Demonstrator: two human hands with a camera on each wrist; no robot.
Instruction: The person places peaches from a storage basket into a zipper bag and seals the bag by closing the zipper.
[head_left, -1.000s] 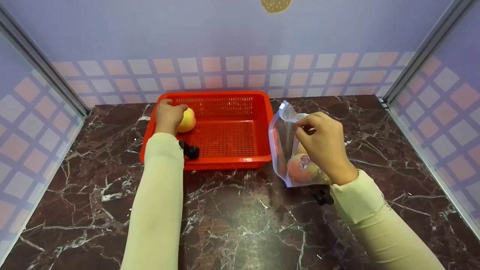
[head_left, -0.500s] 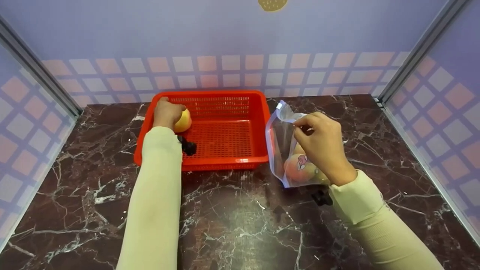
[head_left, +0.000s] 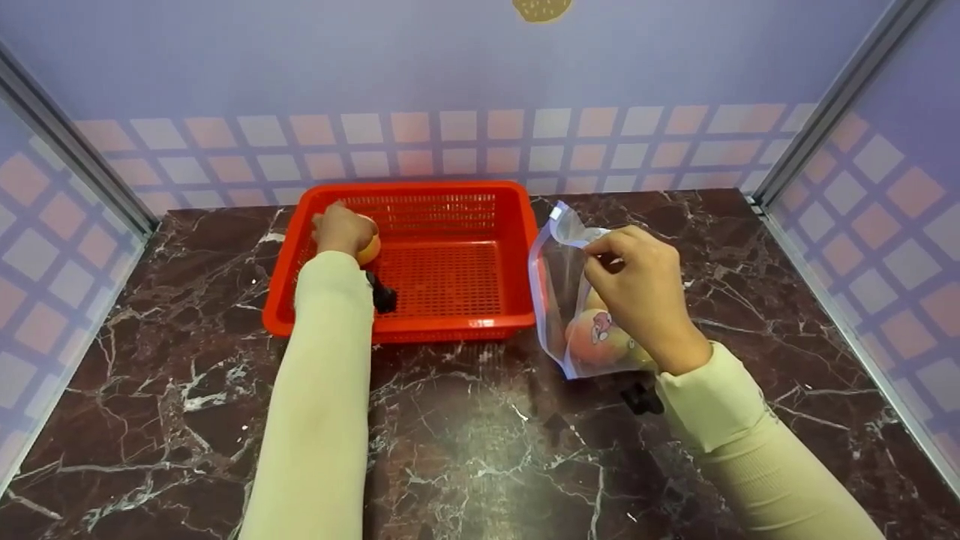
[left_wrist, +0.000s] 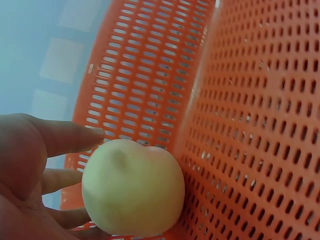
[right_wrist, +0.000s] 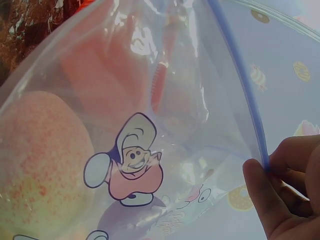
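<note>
Marble, dark brown with white veins, makes up the tabletop (head_left: 480,442), and pale lilac walls printed with pink and white squares close it in on three sides. Taking the red perforated basket (head_left: 450,330) as the landmark: it sits toward the back of the table, left of the middle.

Inside the basket, at its back left corner, the person's left hand (head_left: 341,229) cups a pale yellow-green peach (left_wrist: 132,187). From the wrist view the fruit rests against the palm with the fingers (left_wrist: 65,137) loosely spread behind and beneath it, the thumb reaching over the top; the peach hangs just beside the basket's slotted wall, and I cannot tell whether it touches the floor. A cream sleeve (head_left: 322,390) crosses the basket's front rim, with a small black wrist mount just inside that rim.

Just to the right of the basket, touching or nearly touching its right wall, stands a clear zip bag (head_left: 559,300) with a blue seal strip and a cartoon print. The right hand (head_left: 645,292) pinches the bag's upper edge between thumb and curled fingers (right_wrist: 265,200), holding the mouth up. Inside the bag, low down, lies a blushed peach (right_wrist: 42,165), with more fruit blurred behind it.
</note>
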